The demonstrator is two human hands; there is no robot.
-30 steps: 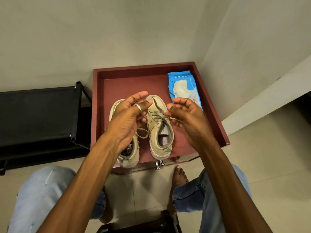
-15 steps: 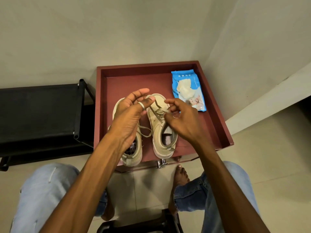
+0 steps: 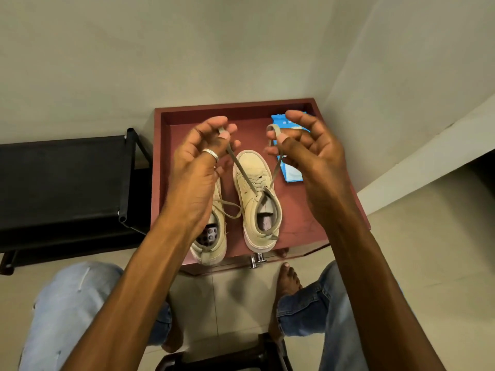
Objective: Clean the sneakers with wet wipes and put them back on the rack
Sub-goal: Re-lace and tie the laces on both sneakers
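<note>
Head view: both hands are raised above the reddish cabinet top (image 3: 158,183), whose raised rim frames a pair of beige sneakers standing side by side, toes to the wall. The left hand (image 3: 198,167) pinches one end of the lace (image 3: 239,170) between thumb and forefinger, its other fingers loosely curled. The right hand (image 3: 308,153) pinches the other end the same way, its remaining fingers spread. Both strands run taut down to the eyelets of the right-hand sneaker (image 3: 254,204), which stays flat on the surface. The second sneaker (image 3: 214,247) lies just beside it, partly under the left forearm, its lace slack. The blue wet-wipes pack (image 3: 293,175) lies behind the right hand, and the black shoe rack (image 3: 64,183) stands to the left. Whether the lace is being drawn tight or undone cannot be told. Either way, an equal pull on both ends keeps the shoe from tipping or sliding toward the front edge, where its heel already sits close.
</note>
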